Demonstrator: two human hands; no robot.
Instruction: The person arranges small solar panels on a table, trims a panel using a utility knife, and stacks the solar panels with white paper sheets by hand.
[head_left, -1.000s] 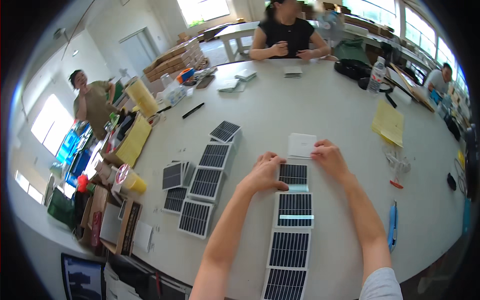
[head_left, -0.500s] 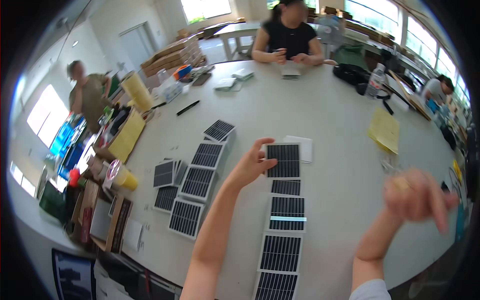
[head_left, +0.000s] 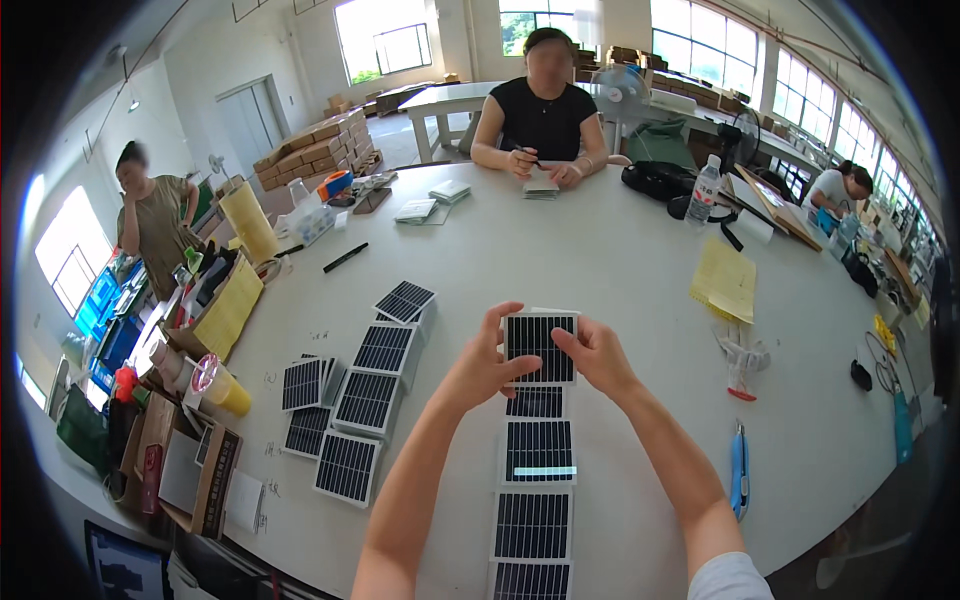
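Note:
A small dark solar panel [head_left: 541,348] with a white border is held at the far end of a column of similar panels. My left hand [head_left: 490,355] grips its left edge, thumb on the face. On the right edge, my right hand [head_left: 597,356] closes with its thumb lying on the front. Just below it, a partly covered panel [head_left: 535,402] shows. Nearer to me comes a panel with a pale blue strip [head_left: 543,470] across it, then further panels [head_left: 532,525]. A white edge peeks out behind the held panel; the rest of that piece is hidden.
Stacked solar panels [head_left: 366,400] stand left of my left forearm. Further left are a yellow drink cup [head_left: 222,386] and an open carton [head_left: 214,480]. A blue utility knife [head_left: 739,470] and yellow paper [head_left: 724,281] lie to the right. Across the table sits a person [head_left: 541,115] with a pen.
My right hand has come in from the right and taken the panel's right edge. My left hand keeps its hold. The view has shifted, and the knife at the right now shows.

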